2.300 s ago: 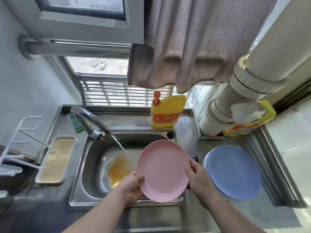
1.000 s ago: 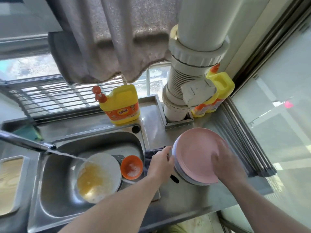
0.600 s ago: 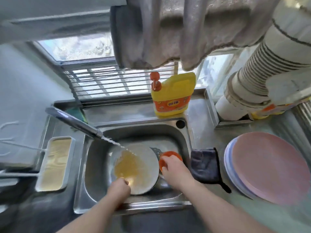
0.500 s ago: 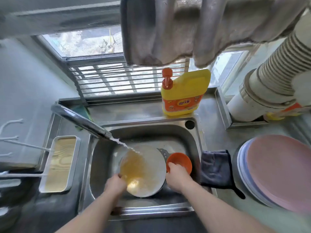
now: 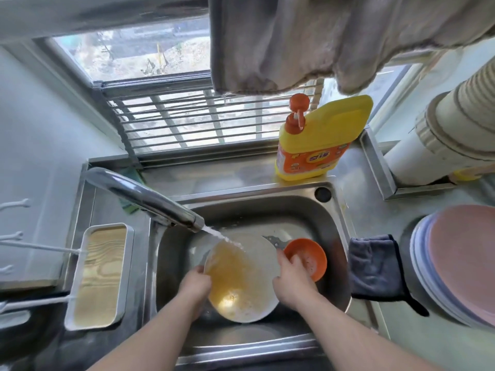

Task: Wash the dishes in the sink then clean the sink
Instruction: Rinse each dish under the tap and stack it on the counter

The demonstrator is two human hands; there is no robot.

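Left hand (image 5: 197,286) grips the left rim of the white plate (image 5: 242,279), fingers curled over the edge, thumb side hidden. Right hand (image 5: 293,281) holds the plate's right rim, fingers bent round the edge and lying just beside the orange bowl (image 5: 308,257); whether they touch the bowl can't be told. Plate is tilted inside the steel sink (image 5: 332,210), its face coated with yellow-brown greasy liquid. Water stream (image 5: 223,236) runs from the chrome faucet (image 5: 139,195) onto the plate's upper part. Orange bowl sits in the sink's right side, against the plate; a grey utensil part (image 5: 276,241) shows between them, kind unclear. Dark grey cloth (image 5: 375,267) drapes over the sink's right edge onto the counter (image 5: 375,223). Right of it, a stack of plates (image 5: 460,266), pink one on top, bluish ones under it. Yellow detergent bottle (image 5: 318,140) with orange pump stands upright on the ledge behind the sink, near the overflow hole. Green sponge (image 5: 131,204) partly hidden behind the faucet. White tray with wood-grain insert (image 5: 100,277) lies left of the sink, white wire rack (image 5: 16,247) beside it. Barred window (image 5: 187,121) at the back, grey cloth hanging (image 5: 308,41) above, ribbed white duct (image 5: 450,127) at right.
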